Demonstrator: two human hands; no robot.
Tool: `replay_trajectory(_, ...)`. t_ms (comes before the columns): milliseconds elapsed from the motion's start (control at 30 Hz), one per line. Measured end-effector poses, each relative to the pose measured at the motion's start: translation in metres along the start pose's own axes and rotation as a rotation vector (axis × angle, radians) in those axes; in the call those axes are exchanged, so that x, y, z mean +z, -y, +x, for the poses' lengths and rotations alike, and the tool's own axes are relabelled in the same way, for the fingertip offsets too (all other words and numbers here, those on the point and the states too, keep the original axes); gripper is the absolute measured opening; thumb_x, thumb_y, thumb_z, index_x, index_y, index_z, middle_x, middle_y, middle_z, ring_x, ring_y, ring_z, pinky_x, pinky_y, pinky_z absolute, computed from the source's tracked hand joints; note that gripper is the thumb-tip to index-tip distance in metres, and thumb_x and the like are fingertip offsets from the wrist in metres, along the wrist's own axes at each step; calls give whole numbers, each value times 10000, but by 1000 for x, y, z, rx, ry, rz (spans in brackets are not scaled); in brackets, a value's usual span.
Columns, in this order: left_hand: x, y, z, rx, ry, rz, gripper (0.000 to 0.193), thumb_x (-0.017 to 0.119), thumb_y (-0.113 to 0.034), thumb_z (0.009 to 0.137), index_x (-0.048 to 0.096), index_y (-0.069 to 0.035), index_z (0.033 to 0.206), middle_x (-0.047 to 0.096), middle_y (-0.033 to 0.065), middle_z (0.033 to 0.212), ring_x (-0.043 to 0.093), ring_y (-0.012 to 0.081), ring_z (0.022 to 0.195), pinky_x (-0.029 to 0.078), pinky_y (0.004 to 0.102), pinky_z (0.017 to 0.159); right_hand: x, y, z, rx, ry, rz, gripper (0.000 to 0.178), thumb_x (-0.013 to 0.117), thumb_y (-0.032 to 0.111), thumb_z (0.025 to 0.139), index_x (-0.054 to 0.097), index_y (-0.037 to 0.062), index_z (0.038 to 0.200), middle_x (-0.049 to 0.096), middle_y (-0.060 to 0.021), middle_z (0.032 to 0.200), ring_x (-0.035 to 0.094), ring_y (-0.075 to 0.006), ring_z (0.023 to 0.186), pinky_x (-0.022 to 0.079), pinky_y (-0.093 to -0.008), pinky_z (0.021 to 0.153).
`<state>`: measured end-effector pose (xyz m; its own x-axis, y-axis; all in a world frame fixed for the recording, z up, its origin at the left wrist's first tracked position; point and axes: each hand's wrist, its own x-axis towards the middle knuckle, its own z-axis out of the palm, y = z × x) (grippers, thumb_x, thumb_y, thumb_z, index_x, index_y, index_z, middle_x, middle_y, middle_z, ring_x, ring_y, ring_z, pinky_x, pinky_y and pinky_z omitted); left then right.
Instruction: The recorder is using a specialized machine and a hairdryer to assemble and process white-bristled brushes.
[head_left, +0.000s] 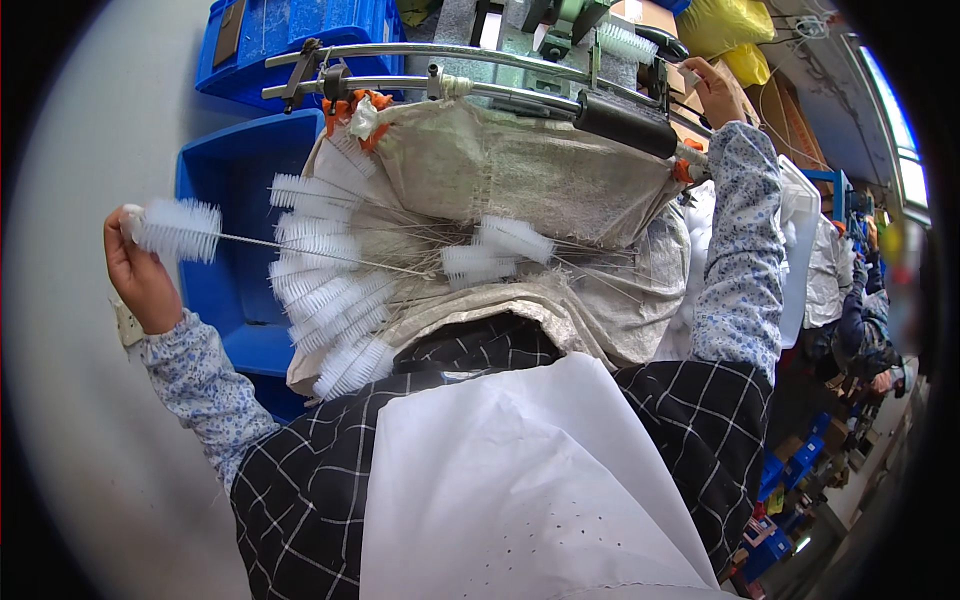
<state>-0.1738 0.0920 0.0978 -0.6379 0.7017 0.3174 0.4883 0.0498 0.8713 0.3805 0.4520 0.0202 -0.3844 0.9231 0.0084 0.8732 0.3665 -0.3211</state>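
Note:
My left hand [140,268], out at the far left, is closed on the bristle end of a white bottle brush [182,230]. That brush's thin twisted wire stem runs right, over the pile of brushes. Several more white-bristled brushes [335,290] lie fanned out on a beige cloth [440,160] in front of me, and a few [508,240] point the other way. At the upper right my right hand [715,92] is raised beside the machine, its fingers pinched together on something I cannot make out. Near those fingers another white brush [627,43] sits on the machine.
Metal rods [450,52] and a black roller [625,125] cross the machine's front. Blue bins [225,170] stand at the left by a pale wall. A translucent tub [798,250] is right of my arm. Farther right are other people [865,310] and yellow bags [730,30].

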Motion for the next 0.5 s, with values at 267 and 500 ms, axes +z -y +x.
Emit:
replay_trajectory(267,94,-35,-25,-285,425,-631,146,459,-181,852,495,-52,910,533,4,820,502,56,742,422,191,678,-12,12,-8,-98,-204,-182,224,471,12,769,532,144,939,580,-47,920,554,-249,849,441,-293,758)
replay_trajectory(500,136,-65,-36,-430,717,-745,155,443,-206,858,466,-53,849,529,9,761,516,63,720,426,196,678,-69,47,-73,-25,410,424,256,540,161,803,539,21,1017,582,-60,880,535,-131,814,429,-242,726)
